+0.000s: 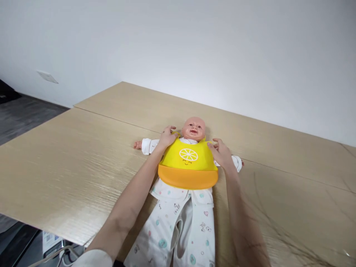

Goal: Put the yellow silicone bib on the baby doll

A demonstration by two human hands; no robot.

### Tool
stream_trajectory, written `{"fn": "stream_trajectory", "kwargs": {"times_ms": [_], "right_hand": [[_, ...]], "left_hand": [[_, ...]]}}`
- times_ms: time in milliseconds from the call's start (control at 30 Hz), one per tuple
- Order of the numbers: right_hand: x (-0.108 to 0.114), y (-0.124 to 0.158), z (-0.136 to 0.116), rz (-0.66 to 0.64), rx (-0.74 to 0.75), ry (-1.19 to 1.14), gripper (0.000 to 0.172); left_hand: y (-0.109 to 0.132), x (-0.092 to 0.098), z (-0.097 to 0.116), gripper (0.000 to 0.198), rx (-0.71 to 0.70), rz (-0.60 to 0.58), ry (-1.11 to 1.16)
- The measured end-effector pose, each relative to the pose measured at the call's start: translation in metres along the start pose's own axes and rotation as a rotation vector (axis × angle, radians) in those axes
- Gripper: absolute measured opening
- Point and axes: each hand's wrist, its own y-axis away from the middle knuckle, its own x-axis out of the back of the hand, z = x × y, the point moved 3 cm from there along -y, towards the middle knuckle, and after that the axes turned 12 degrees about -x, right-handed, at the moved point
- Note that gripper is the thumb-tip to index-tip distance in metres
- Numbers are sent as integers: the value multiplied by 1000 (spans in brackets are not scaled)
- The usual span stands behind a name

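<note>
A baby doll [194, 125] lies on its back on the table, arms spread, in white printed clothes [167, 218]. Over its chest lies a yellow bib [178, 148] with a white citrus slice, a smiling face and an orange catch pocket [188, 178] along the bottom. My left hand [168, 137] has the bib's upper left edge, by the doll's shoulder, between thumb and fingers. At the opposite upper edge, my right hand [221, 152] holds the bib with its thumb on top. The bib's neck fastening is hidden behind the doll's neck.
The wooden table [69, 155] has a seam running across it and meets a white wall [194, 48] at the back. A wall plate [47, 76] is at the left. Cables [65, 252] and dark items sit below the table's near left edge.
</note>
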Motion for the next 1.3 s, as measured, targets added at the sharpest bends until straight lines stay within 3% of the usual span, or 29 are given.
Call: {"fn": "stream_trajectory", "kwargs": {"times_ms": [100, 233, 300, 567, 667, 767, 867, 1000, 1100, 1300], "right_hand": [[-11, -5, 2, -133, -5, -252, 57], [-17, -1, -4, -345, -35, -626, 44], [-17, 3, -5, -391, -96, -747, 35], [-1, 8, -1, -447, -218, -755, 30], [11, 13, -1, -472, -223, -672, 44], [13, 17, -1, -597, -198, -687, 62], [9, 18, 1, -701, -148, -777, 63], [4, 17, 6, -748, -57, -877, 59], [4, 18, 4, -756, -13, -886, 63], [3, 15, -3, -503, -104, -873, 65]], "left_hand": [[1, 3, 4, 38, -27, 53, 29], [2, 8, 11, 38, -62, 109, 92], [3, 13, 16, 40, -84, 130, 126], [4, 22, 40, 35, -186, 151, 151], [6, 20, 48, 34, -248, 71, 129], [9, 22, 57, 33, -300, 18, 116], [13, 25, 68, 31, -352, 29, 113], [19, 26, 79, 29, -340, 61, 130], [24, 23, 83, 27, -329, -16, 129], [27, 25, 78, 28, -423, -118, 4]]}}
